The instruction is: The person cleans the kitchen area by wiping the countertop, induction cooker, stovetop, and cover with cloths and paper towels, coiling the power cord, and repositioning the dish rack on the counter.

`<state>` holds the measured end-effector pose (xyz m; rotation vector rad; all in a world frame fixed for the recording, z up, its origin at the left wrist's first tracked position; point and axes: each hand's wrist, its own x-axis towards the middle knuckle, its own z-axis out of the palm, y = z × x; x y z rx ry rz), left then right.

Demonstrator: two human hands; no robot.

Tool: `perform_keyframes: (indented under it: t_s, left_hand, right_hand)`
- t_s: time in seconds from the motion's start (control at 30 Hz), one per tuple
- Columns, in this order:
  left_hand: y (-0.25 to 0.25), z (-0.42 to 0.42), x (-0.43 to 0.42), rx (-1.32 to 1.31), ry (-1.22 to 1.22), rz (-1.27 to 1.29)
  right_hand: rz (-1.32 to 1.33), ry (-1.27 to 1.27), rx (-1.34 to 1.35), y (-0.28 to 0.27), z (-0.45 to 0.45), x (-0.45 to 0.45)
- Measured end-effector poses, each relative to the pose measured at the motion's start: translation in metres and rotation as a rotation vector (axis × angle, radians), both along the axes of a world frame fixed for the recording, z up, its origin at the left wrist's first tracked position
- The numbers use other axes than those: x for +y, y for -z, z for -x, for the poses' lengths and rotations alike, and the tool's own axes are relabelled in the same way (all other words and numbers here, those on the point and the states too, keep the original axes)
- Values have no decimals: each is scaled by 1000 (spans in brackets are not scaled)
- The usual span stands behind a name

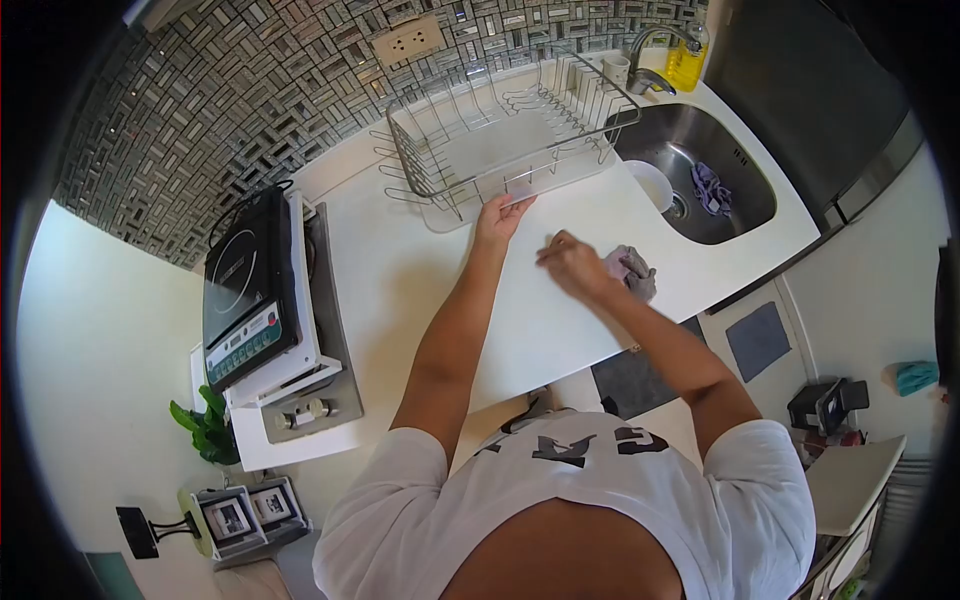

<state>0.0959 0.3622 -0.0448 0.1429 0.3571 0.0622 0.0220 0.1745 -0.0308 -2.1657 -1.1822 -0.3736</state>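
Observation:
A wire dish rack (pixel 430 185) stands on a clear tray (pixel 450 218) at the back of the white counter (pixel 400 300). My left hand (pixel 503 216) is at the front edge of the tray, its fingers closed round that edge. My right hand (pixel 574 262) is over the counter to the right, fingers curled in and slightly blurred; whether it holds anything is hidden. Just right of it, a crumpled grey and pinkish cloth (pixel 635 273) lies on the counter.
The steel sink (pixel 745 175) at the right holds a white bowl (pixel 652 186) and a purple cloth (pixel 710 190). Behind it are a faucet (pixel 650 80), a cup (pixel 616 70) and a yellow soap bottle (pixel 686 65). An induction cooker (pixel 245 290) stands at the left.

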Motion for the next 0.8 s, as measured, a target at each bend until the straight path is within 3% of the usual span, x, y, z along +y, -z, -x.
perform_keyframes:
  t_s: [0.33,0.4,0.43,0.47,0.53,0.57,0.6,0.67,0.7,0.73,0.77,0.8]
  left_hand:
    - [-28,33,15,46,33,17]
    - [-25,40,19,52,37,11]
    - [-24,46,24,57,36,4]
    - [-24,52,29,66,-11,12]
    - [-37,66,32,-43,82,-37]
    - [-44,75,34,-38,30,-32]
    - [-51,82,35,-39,34,-50]
    - [-41,89,47,-173,63,-103]
    - [-55,97,47,-170,24,-102]
    - [-84,108,42,-150,41,-163]
    - [-100,118,38,-126,64,-224]
    - [-100,125,40,-190,76,-598]
  right_hand:
    - [-47,405,124,-7,-117,-59]
    - [145,717,159,-2,-139,-62]
    - [-40,691,176,5,-149,-64]
    - [-3,737,64,15,-157,-62]
    - [-96,602,169,36,-166,-63]
    - [-317,564,194,18,-144,-53]
    - [-512,536,625,7,-125,-40]
    - [-82,187,143,39,-105,-21]
    - [-484,-56,587,54,-84,2]
    - [-338,-161,638,49,-54,26]
    - [23,-369,226,25,-30,43]
    - [80,-528,363,8,-3,68]
